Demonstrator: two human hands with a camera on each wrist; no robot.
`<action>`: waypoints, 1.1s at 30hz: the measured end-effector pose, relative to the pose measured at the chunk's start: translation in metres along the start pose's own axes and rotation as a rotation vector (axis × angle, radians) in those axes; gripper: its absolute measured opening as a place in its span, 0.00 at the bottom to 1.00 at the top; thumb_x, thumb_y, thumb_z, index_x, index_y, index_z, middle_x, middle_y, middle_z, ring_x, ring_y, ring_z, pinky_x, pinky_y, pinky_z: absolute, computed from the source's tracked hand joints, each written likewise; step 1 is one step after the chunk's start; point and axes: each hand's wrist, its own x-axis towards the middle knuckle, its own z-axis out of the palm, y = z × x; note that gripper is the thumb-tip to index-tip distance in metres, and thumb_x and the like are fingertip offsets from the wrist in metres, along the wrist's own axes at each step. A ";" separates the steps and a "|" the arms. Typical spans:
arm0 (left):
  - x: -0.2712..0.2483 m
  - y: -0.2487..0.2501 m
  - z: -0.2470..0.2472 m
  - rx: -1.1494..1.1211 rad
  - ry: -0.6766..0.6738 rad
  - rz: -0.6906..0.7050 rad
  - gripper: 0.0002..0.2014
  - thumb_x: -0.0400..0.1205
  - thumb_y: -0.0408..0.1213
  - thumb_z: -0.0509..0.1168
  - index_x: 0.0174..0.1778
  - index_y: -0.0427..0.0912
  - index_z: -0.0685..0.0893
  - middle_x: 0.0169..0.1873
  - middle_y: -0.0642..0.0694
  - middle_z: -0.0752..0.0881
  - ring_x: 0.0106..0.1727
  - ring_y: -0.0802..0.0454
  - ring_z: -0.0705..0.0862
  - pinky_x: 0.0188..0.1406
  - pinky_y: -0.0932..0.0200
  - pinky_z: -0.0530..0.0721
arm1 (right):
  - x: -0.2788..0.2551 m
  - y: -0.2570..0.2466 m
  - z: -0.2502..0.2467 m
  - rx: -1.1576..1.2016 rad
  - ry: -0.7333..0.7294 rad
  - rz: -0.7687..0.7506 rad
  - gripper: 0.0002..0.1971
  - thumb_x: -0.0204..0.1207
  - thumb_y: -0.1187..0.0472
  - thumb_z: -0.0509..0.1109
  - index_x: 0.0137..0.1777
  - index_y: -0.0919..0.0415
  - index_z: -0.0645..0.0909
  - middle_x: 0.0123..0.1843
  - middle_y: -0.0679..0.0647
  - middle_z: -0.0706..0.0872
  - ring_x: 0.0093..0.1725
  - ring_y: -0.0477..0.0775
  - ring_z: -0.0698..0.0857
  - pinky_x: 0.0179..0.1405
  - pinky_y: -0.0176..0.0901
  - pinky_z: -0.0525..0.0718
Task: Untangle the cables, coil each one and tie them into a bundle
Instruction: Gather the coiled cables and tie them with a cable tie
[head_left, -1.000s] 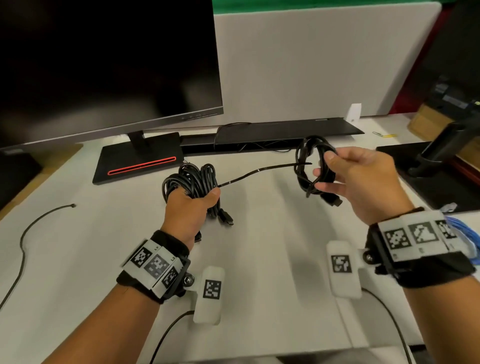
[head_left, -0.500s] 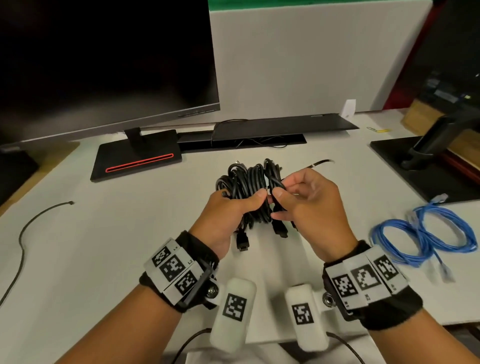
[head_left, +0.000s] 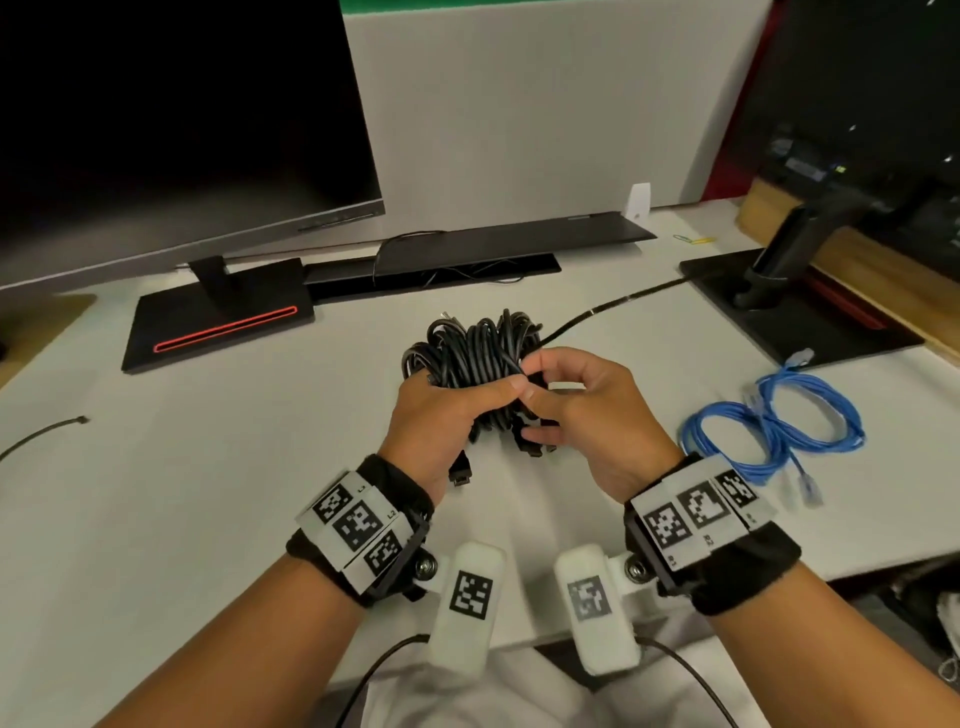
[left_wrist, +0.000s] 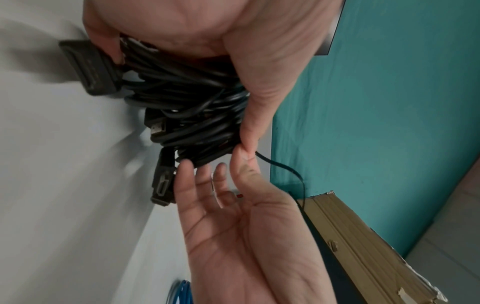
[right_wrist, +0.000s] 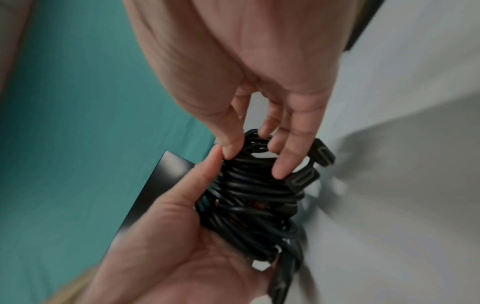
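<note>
Two black cable coils are pressed together into one bundle (head_left: 478, 358) held just above the white table (head_left: 208, 493). My left hand (head_left: 467, 410) grips its left side, thumb over the top and fingers curled round it (left_wrist: 182, 86). My right hand (head_left: 540, 410) pinches the right side with thumb and fingers (right_wrist: 249, 148); the two thumbs touch. A thin black tie (head_left: 597, 312) runs out from the bundle toward the back right. Black plugs (head_left: 460, 475) hang below the hands. A blue cable coil (head_left: 774, 431) lies on the table to the right.
A monitor (head_left: 171, 130) with a red-striped base (head_left: 218, 322) stands at the back left, and a flat black bar (head_left: 509, 244) behind the bundle. Another black stand (head_left: 789, 291) sits at the back right. A loose black tie (head_left: 41, 434) lies at the far left.
A second ago the hands were apart, each with its own coil and the thin tie stretched between them. They have come together in the middle, and the coils now form one bundle.
</note>
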 end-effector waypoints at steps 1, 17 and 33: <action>0.000 -0.001 0.001 0.005 -0.006 0.011 0.13 0.72 0.35 0.81 0.53 0.45 0.92 0.46 0.49 0.94 0.51 0.55 0.92 0.46 0.63 0.86 | 0.000 0.000 -0.001 0.003 0.003 0.014 0.10 0.76 0.69 0.77 0.45 0.51 0.89 0.47 0.53 0.79 0.41 0.49 0.85 0.40 0.49 0.92; 0.013 -0.003 0.005 0.157 0.062 0.056 0.15 0.67 0.33 0.84 0.48 0.42 0.90 0.34 0.56 0.92 0.34 0.63 0.90 0.27 0.71 0.82 | -0.011 -0.012 -0.102 -1.531 0.015 0.200 0.15 0.78 0.66 0.68 0.63 0.66 0.72 0.53 0.60 0.82 0.49 0.59 0.81 0.45 0.46 0.78; 0.015 0.005 -0.013 0.137 0.123 0.012 0.19 0.66 0.29 0.84 0.52 0.40 0.89 0.37 0.54 0.93 0.37 0.62 0.91 0.28 0.73 0.83 | 0.012 -0.047 -0.102 -0.138 0.314 -0.086 0.12 0.78 0.67 0.74 0.60 0.60 0.80 0.43 0.52 0.93 0.43 0.51 0.93 0.45 0.50 0.92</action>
